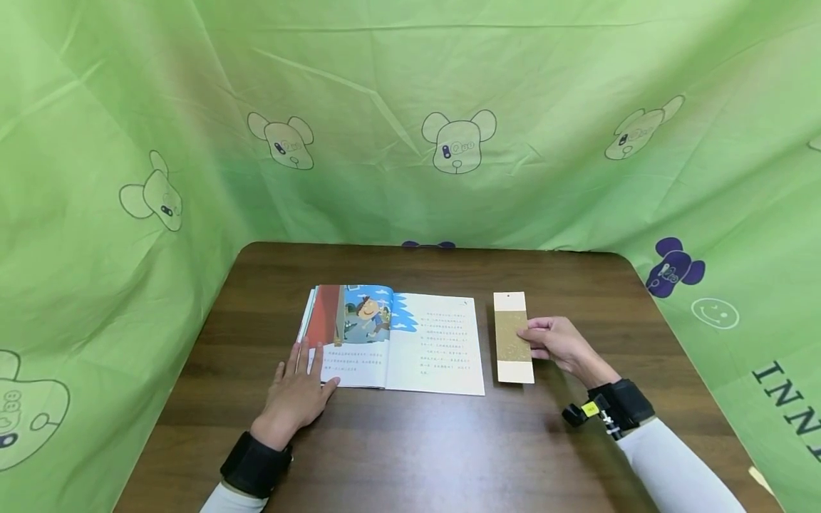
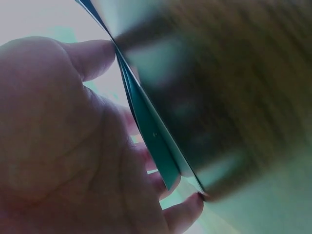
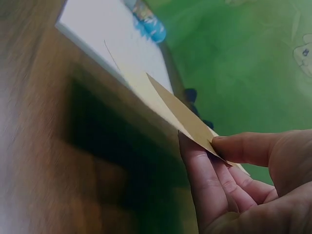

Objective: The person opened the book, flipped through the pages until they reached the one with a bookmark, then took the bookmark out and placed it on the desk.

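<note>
An open picture book [image 1: 436, 356] lies on the brown table, a coloured picture on its left page and printed text on both. My left hand [image 1: 296, 392] rests on the lower left of that page with its fingers spread and straight. The left wrist view has the hand [image 2: 63, 122] against the book's edge [image 2: 151, 131]. Right of the book, my right hand [image 1: 561, 345] pinches the right edge of a bookmark [image 1: 511, 335], white at both ends with a gold middle. In the right wrist view the bookmark [image 3: 180, 114] is held above the table between thumb and fingers.
The brown wooden table [image 1: 423, 449] has rounded far corners. A green cloth [image 1: 372, 85] with printed bear heads hangs behind it and along both sides. A small pale object [image 1: 761, 479] sits at the table's right edge.
</note>
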A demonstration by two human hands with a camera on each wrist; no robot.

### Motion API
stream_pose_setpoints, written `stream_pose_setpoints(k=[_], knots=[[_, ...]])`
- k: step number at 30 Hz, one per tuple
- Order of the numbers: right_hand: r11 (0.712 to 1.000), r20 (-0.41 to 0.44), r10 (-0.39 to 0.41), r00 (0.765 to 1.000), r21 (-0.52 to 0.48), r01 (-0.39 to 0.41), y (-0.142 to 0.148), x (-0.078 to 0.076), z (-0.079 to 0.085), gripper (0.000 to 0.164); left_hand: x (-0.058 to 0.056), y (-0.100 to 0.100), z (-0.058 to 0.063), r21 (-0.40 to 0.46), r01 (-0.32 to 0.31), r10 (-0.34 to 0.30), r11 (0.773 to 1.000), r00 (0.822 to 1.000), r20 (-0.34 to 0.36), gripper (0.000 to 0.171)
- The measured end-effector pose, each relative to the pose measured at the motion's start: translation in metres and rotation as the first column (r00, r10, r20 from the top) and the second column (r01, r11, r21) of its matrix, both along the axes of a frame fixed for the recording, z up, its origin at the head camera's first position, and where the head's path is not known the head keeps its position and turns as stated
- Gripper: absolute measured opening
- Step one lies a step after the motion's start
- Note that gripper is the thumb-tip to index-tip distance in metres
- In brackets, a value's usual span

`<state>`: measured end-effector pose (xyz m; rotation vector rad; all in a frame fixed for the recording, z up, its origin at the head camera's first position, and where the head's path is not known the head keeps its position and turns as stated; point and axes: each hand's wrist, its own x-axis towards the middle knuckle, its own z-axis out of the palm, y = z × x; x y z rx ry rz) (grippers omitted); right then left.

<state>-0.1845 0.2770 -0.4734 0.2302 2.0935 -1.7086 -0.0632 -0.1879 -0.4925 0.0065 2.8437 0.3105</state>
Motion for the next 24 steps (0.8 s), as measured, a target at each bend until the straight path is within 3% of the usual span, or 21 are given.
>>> stream_pose_setpoints(k=[14, 24], knots=[[0.998, 0.048, 0.052, 0.997, 0.017, -0.053, 0.009, -0.001, -0.020, 0.020, 0.001, -0.002, -0.001, -0.001, 0.015, -0.015, 1.000, 1.000, -0.007, 0.079], [0.989, 0.021, 0.047, 0.999, 0.138, -0.049, 0.008, 0.000, -0.012, 0.033, 0.001, -0.003, -0.002, 0.021, 0.018, -0.017, 1.000, 0.999, -0.032, 0.078]])
